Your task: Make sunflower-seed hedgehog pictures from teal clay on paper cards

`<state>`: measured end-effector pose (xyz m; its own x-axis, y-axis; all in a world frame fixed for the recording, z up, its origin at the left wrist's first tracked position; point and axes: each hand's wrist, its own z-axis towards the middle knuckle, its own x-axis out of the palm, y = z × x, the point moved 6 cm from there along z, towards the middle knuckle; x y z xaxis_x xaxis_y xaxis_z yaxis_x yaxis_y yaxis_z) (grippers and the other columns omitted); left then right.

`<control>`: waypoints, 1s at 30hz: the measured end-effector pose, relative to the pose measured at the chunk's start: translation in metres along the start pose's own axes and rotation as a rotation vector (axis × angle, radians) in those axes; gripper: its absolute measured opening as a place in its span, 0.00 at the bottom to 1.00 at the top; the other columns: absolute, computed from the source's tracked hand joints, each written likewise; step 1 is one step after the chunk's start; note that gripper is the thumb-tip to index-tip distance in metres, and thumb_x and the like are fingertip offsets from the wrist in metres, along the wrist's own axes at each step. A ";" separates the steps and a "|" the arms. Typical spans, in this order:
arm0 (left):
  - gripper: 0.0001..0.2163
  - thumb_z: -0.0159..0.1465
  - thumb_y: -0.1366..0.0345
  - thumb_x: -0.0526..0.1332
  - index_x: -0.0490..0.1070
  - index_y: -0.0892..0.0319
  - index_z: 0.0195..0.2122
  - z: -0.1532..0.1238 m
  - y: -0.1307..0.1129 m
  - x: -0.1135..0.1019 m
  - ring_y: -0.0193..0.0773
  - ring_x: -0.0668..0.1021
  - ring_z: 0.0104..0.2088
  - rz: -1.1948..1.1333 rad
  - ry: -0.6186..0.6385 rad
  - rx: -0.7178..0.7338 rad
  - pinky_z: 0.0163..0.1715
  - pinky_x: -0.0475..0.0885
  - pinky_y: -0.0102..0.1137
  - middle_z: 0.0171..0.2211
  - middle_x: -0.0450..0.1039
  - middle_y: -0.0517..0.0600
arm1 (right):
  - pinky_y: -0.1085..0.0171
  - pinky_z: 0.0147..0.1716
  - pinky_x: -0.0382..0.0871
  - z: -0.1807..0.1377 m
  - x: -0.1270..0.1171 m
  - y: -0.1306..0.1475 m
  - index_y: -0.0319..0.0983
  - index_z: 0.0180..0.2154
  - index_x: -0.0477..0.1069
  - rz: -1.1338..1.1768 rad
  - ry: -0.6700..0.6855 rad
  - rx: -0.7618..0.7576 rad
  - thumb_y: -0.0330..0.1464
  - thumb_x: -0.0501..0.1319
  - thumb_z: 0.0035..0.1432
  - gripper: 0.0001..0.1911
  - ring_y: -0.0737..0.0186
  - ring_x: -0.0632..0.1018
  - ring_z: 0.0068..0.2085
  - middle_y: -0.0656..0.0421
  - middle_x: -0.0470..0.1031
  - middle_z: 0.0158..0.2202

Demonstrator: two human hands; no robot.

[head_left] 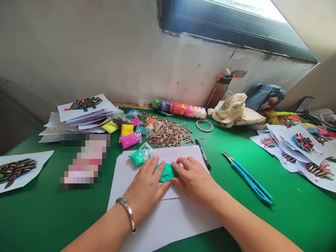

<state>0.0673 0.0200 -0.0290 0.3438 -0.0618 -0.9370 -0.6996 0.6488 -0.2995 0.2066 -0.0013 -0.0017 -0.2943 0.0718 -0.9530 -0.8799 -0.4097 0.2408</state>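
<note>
A flattened oval of green modelling clay [167, 173] lies on a small white sheet [169, 194] on top of larger white paper [194, 224]. My left hand [147, 180], with a silver bangle at the wrist, rests at the clay's left side, its fingers stretched out and index finger along the edge. At the right side, my right hand [195, 178] has bent fingers, with index finger and thumb on the clay's edge. Just behind my left hand is an opened clear bag of green clay [140, 155]. A black pen [203, 155] lies by the paper's right edge.
Sunflower seeds [169, 131] are heaped behind the paper beside bagged clay [130, 139]. A blue utility knife [248, 178], blade out, lies right. Seed-covered paper crafts sit left [18, 171] and right [303, 143]. A tape ring [204, 125] and brown bottle [217, 89] are farther back.
</note>
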 end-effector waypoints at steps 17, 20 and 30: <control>0.24 0.67 0.55 0.55 0.63 0.62 0.61 -0.002 0.002 0.001 0.57 0.61 0.64 -0.022 -0.010 -0.014 0.59 0.63 0.52 0.63 0.60 0.61 | 0.51 0.45 0.72 -0.004 -0.006 -0.009 0.39 0.53 0.68 0.105 0.023 0.036 0.36 0.59 0.62 0.19 0.50 0.72 0.46 0.48 0.73 0.46; 0.25 0.67 0.55 0.55 0.63 0.63 0.61 -0.001 0.001 0.001 0.56 0.60 0.64 -0.009 0.015 -0.021 0.59 0.63 0.52 0.63 0.60 0.61 | 0.52 0.46 0.71 -0.005 -0.008 -0.011 0.40 0.56 0.65 0.127 0.024 0.033 0.37 0.58 0.63 0.21 0.51 0.72 0.47 0.49 0.72 0.47; 0.25 0.67 0.55 0.55 0.63 0.64 0.61 0.000 0.001 0.000 0.56 0.60 0.64 0.003 0.034 -0.012 0.59 0.63 0.51 0.63 0.60 0.62 | 0.51 0.48 0.70 -0.004 -0.011 -0.013 0.38 0.51 0.70 0.126 0.071 0.066 0.37 0.58 0.63 0.17 0.50 0.71 0.48 0.48 0.72 0.49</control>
<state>0.0672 0.0208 -0.0293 0.3201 -0.0861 -0.9435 -0.7079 0.6401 -0.2986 0.2225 -0.0008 0.0048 -0.3789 -0.0413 -0.9245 -0.8610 -0.3507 0.3685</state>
